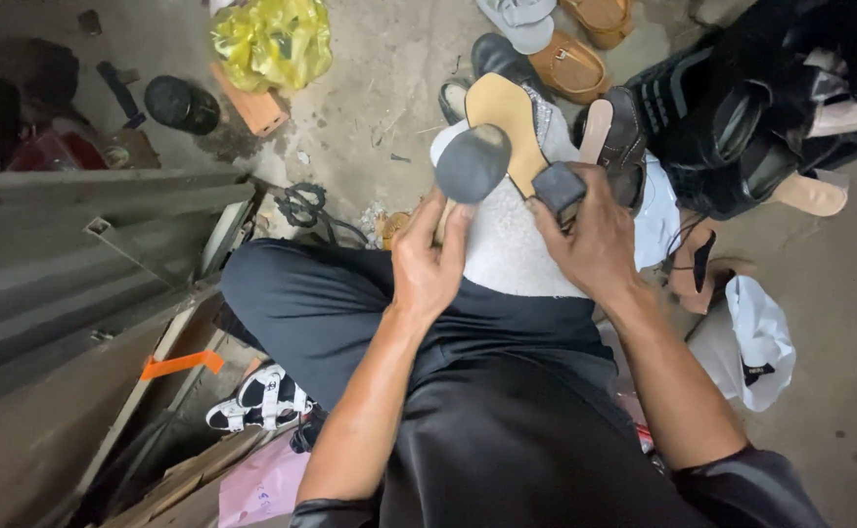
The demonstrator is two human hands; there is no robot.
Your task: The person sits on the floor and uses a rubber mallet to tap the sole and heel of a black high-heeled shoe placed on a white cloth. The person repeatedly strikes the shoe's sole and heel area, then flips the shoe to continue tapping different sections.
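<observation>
While the shoe lies sole-up on a white cloth over the person's knee, the left hand grips its front end with closed fingers and the right hand clamps its dark heel. Around them is a rough concrete floor. A pile of shoes crowds the right side, grey metal sheets wall the left, and bare floor shows ahead beside a yellow bag.

Stained grey concrete floor, grey metal sheeting at left, yellow plastic bag, scattered shoes, daylight
</observation>
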